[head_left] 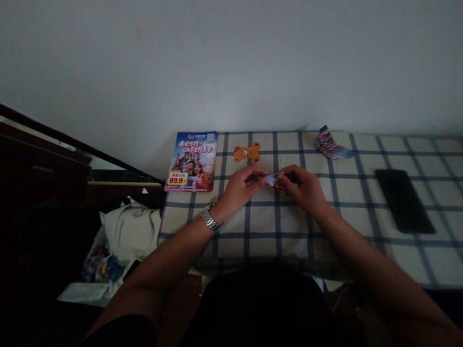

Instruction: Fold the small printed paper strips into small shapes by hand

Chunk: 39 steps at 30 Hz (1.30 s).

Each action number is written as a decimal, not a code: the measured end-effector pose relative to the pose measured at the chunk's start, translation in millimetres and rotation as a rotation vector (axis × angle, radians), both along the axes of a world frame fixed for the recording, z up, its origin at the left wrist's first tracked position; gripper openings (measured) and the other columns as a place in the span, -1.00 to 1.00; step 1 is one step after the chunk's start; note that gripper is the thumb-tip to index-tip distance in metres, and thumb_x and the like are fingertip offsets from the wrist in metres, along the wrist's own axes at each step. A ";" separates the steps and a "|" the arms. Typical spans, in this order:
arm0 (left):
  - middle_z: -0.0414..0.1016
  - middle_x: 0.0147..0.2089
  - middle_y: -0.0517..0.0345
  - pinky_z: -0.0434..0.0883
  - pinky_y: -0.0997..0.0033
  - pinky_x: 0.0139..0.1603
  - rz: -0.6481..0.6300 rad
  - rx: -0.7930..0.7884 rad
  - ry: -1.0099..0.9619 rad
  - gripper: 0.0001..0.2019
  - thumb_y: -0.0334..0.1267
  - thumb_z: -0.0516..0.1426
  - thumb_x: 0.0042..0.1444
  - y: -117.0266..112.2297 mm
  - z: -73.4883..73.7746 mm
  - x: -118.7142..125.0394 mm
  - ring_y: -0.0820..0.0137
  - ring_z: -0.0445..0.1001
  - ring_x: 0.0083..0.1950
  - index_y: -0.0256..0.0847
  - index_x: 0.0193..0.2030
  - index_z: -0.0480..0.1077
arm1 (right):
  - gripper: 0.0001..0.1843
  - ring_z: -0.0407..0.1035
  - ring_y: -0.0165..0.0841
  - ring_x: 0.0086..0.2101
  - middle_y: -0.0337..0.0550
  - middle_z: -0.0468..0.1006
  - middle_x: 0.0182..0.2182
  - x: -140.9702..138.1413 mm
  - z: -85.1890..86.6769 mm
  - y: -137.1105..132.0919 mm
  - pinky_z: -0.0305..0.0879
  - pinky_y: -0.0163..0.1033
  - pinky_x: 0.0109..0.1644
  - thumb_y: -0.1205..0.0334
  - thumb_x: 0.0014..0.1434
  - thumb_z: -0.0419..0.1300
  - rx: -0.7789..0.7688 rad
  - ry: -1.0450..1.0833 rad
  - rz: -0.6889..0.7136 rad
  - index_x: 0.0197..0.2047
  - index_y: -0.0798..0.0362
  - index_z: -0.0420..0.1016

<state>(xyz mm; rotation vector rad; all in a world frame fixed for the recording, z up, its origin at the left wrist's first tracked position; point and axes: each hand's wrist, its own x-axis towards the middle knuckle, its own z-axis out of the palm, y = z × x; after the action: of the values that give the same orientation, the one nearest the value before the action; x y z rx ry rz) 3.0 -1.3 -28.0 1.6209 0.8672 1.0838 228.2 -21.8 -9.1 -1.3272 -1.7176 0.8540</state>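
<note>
Between my two hands is a small piece of printed paper [271, 179], blue and white with some red, mostly covered by my fingers. My left hand [243, 185], with a metal watch [210, 218] on its wrist, pinches the paper's left side. On the other side, the thumb and fingers of my right hand [303, 188] close on it. Both hands are just above the checked cloth. A folded or torn piece of similar printed paper [331, 145] lies near the wall, beyond my right hand.
A stack of printed flyers [191, 161] lies at the left end of the checked tablecloth [231, 246]. A bear figure [247, 152] is near the wall. To the right rests a black phone [403, 200]. Bags [130, 226] stand low on the left.
</note>
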 end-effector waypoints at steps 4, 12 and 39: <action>0.65 -0.14 0.10 0.54 0.44 -0.10 0.025 -0.010 0.011 -0.81 -0.13 0.31 0.31 -0.3 -2.1 0.4 0.41 0.62 -0.15 -0.19 -0.08 0.55 | -0.73 0.53 -0.31 -0.46 -0.19 0.67 -0.42 -1.6 1.1 -0.5 0.41 -0.21 -0.36 -0.05 0.37 0.27 -0.012 0.026 0.002 -0.12 -0.02 0.55; 0.60 -0.22 0.12 0.47 0.47 -0.19 0.030 -0.046 -0.005 -0.78 -0.10 0.32 0.29 -1.8 3.6 2.4 0.44 0.55 -0.23 -0.22 -0.14 0.52 | -0.72 0.52 -0.32 -0.46 -0.21 0.64 -0.45 -4.1 2.6 -1.6 0.40 -0.23 -0.37 -0.06 0.38 0.26 -0.031 0.055 0.013 -0.15 -0.02 0.56; 0.60 -0.08 0.06 0.55 0.41 -0.05 -0.032 0.000 0.040 -0.77 -0.18 0.26 0.33 -3.8 4.9 2.0 0.39 0.60 -0.08 -0.16 0.06 0.44 | -0.73 0.52 -0.31 -0.38 -0.21 0.67 -0.38 -1.9 5.2 -1.1 0.38 -0.24 -0.29 -0.03 0.41 0.23 -0.040 -0.033 0.144 -0.19 -0.03 0.57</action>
<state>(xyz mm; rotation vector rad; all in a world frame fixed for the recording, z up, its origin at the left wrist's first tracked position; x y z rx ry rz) 5.0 -5.1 -23.1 1.6558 0.8644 1.0322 226.3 -22.9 -3.8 -1.2615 -1.8476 0.9567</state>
